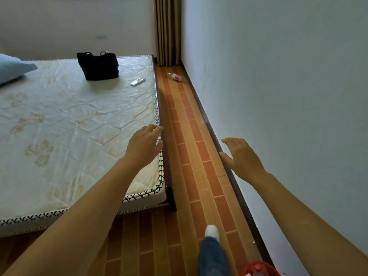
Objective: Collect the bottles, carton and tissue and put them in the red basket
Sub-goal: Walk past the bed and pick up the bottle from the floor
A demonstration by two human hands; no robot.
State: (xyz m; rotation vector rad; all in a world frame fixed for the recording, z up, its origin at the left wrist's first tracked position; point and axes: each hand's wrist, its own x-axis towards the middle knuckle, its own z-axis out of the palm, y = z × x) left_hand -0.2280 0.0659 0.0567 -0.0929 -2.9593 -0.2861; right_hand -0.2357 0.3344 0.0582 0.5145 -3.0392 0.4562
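Note:
A clear plastic bottle (175,77) with a red label lies on its side on the floor at the far end of the narrow aisle, near the wall. The red basket (258,269) shows at the bottom edge, with a red-capped bottle inside. My left hand (144,145) is held out over the mattress corner, fingers relaxed and empty. My right hand (242,156) is held out in front of the wall, fingers loosely spread and empty. Both hands are far from the bottle on the floor. No carton or tissue shows.
A bed with a bare quilted mattress (69,120) fills the left; a black handbag (98,65), a white remote (137,81) and a blue pillow (12,69) lie on it. A white wall (288,86) bounds the right. A curtain (167,30) hangs at the aisle's end.

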